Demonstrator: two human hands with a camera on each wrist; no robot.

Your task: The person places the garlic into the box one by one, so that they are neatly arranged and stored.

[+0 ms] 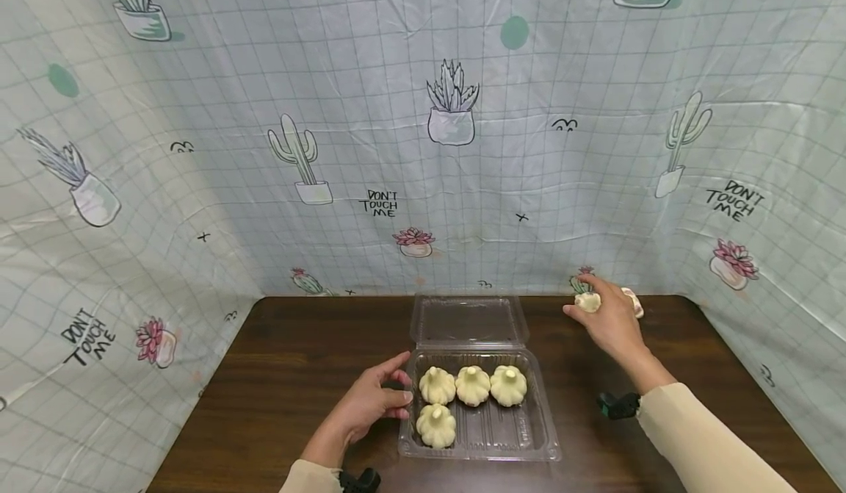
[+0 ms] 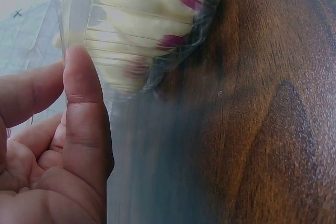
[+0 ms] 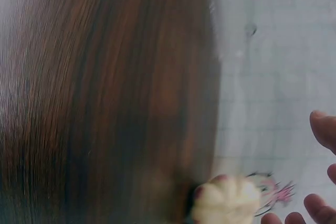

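An opened clear plastic box (image 1: 479, 434) lies on the table, its lid folded back toward the wall. In it are several pale garlic bulbs (image 1: 473, 386), a row along the far side and one at the near left. My left hand (image 1: 370, 401) pinches the box's left rim; through the clear wall in the left wrist view a garlic bulb (image 2: 136, 24) shows purple marks. My right hand (image 1: 611, 320) is at the table's far right, fingers spread around a garlic bulb (image 1: 587, 302). In the right wrist view, a gap separates the fingertips from that bulb (image 3: 228, 201).
Just behind the right hand, a pale pinkish thing (image 1: 632, 302), partly hidden, lies by the table's far edge. A patterned cloth (image 1: 449, 184) hangs along the back and sides of the dark wooden table (image 1: 297, 361).
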